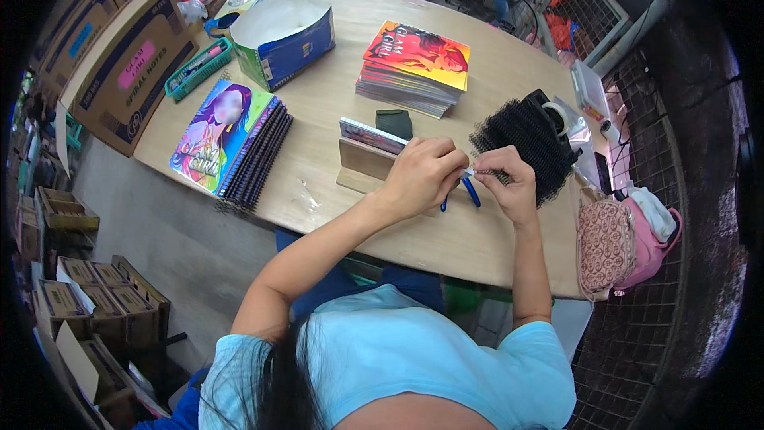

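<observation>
Near the front edge of a pale wooden table [414, 251], a thin colourful notebook [372, 135] stands upright against a tan wooden block [368, 161]. The left hand [426, 171] grips its right end; the right hand [511, 181] bends close beside, its hold unclear.

1. On the table [493, 247], the notebook stack [213, 135] lies left of the stand [358, 181].
2. Behind that stack sit a basket [199, 72] and, rightward, a box [296, 62].
3. The booklet stack [414, 68] lies behind the stand, left of the coil pile [521, 143].
4. Pliers [473, 193] lie between the left hand [423, 173] and right hand [511, 183], seemingly partly beneath.
</observation>
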Motion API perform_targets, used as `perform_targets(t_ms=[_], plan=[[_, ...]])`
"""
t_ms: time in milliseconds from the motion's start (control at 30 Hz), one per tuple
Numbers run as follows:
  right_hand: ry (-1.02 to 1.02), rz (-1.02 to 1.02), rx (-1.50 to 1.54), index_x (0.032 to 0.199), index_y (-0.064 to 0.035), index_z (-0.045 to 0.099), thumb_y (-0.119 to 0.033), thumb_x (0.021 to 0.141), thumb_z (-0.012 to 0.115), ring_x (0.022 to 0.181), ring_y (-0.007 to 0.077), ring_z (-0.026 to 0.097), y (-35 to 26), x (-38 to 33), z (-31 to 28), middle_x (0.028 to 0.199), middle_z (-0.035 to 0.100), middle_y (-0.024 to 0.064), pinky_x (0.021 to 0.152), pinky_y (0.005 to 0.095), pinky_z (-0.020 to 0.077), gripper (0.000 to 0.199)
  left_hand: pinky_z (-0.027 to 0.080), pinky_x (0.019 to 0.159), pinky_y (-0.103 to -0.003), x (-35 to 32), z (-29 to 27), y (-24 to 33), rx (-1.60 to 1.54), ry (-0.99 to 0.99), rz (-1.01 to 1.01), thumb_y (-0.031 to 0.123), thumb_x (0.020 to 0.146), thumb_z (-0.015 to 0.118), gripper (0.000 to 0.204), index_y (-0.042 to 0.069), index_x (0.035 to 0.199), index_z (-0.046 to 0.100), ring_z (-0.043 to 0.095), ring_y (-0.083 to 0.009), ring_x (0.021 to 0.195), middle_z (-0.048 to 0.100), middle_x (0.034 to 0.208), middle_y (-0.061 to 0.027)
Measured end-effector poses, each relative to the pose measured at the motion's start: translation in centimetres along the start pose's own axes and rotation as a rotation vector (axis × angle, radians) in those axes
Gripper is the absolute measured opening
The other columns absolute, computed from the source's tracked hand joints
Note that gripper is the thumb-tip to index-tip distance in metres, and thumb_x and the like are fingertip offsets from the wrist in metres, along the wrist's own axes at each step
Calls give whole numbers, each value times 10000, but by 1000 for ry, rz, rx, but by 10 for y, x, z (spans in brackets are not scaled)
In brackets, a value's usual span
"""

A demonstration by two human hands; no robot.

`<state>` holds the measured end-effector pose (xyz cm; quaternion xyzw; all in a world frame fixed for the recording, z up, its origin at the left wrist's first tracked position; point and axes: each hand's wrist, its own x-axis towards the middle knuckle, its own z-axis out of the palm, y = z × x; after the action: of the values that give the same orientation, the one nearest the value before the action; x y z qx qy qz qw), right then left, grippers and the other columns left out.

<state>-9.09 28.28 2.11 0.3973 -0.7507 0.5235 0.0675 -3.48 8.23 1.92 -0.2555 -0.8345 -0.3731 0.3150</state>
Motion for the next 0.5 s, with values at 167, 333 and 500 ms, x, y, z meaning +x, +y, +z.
perform_targets(t_ms=[167, 333, 500], plan=[[89, 35, 65, 851, 2, 667, 52, 714, 686, 789, 129, 596, 1, -5, 9, 823, 645, 73, 714, 255, 474, 147, 403, 670, -391, 3, 1, -3, -8, -4, -11, 83, 752, 644, 91, 80, 825, 590, 568, -266, 764, 543, 777, -67], [7, 221, 23, 870, 12, 664, 46, 728, 678, 746, 131, 600, -11, -3, 5, 811, 642, 70, 692, 248, 477, 146, 407, 670, -393, 1, 0, -1, 2, 1, -29, 81, 750, 639, 88, 77, 823, 592, 567, -271, 762, 544, 777, -74], [62, 100, -45, 913, 22, 654, 25, 759, 662, 764, 127, 602, -10, -6, 9, 822, 643, 79, 692, 249, 483, 155, 397, 673, -378, 1, 7, -2, 35, 24, -52, 99, 751, 643, 114, 83, 847, 584, 569, -259, 773, 545, 783, -64]])
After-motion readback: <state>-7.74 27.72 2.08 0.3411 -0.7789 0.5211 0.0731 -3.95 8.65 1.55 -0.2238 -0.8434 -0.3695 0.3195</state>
